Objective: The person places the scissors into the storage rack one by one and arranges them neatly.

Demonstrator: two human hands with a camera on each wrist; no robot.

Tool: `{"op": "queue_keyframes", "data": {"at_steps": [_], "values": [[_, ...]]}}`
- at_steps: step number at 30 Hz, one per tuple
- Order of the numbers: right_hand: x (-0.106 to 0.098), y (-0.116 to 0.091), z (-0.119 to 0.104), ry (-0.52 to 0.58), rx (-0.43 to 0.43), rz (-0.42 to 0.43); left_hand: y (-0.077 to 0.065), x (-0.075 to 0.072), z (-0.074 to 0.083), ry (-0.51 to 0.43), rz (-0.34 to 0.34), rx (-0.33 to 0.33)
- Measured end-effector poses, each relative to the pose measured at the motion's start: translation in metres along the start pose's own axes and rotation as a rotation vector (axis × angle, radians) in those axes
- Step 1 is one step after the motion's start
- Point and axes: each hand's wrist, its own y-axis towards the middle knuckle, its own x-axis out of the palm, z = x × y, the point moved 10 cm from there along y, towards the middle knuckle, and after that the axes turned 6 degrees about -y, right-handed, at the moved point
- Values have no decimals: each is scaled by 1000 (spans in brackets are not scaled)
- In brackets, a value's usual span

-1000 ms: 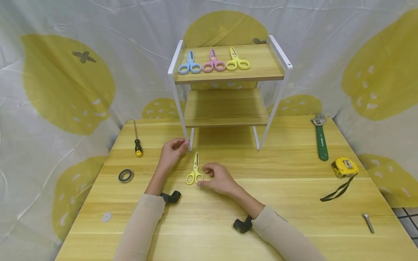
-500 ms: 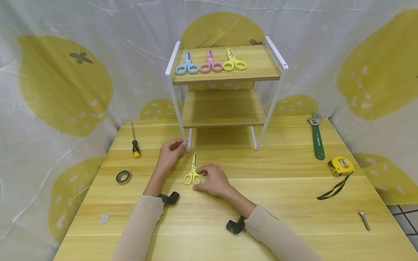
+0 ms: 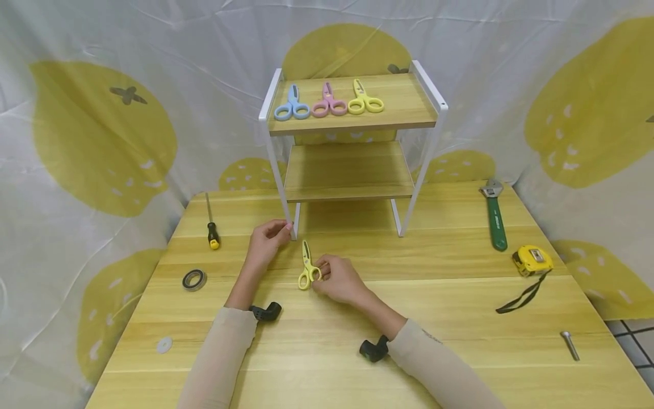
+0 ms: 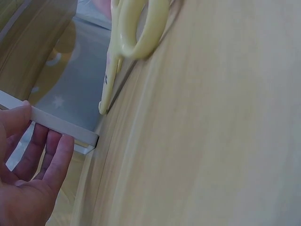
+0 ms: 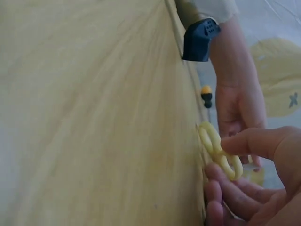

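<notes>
Yellow scissors (image 3: 305,267) are pinched at the right finger loop by my right hand (image 3: 338,278), with the blades pointing away toward the shelf. In the right wrist view, the thumb presses the scissors' loops (image 5: 217,149) from above and the fingers lie below. My left hand (image 3: 265,244) grips the front left leg of a white-framed wooden shelf (image 3: 352,196) near its foot. In the left wrist view, thumb and fingers stand on opposite sides of the white leg (image 4: 63,125). On the top board lie blue scissors (image 3: 292,105), pink scissors (image 3: 328,102) and a second yellow pair (image 3: 365,101).
On the table's left are a screwdriver (image 3: 212,230), a ring bearing (image 3: 194,279) and a flat washer (image 3: 164,345). Its right side bears an adjustable wrench (image 3: 496,218), a yellow tape measure (image 3: 533,261) with a black strap, and a bolt (image 3: 569,345). A lemon-print curtain (image 3: 219,91) hangs behind.
My right hand has closed on the loop of the yellow scissors, which have tilted and shifted slightly right. The left hand stays on the shelf leg.
</notes>
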Motion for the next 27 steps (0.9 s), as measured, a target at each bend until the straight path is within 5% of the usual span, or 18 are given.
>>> {"op": "queue_keyframes", "data": {"at_steps": [12,27], "values": [[-32,-24,-11,113,-57,-28,0,0,-1,-10,-10,0],[-144,-73,-78,67,-228,100,-2,1,-1,-40,-4,-12]]}}
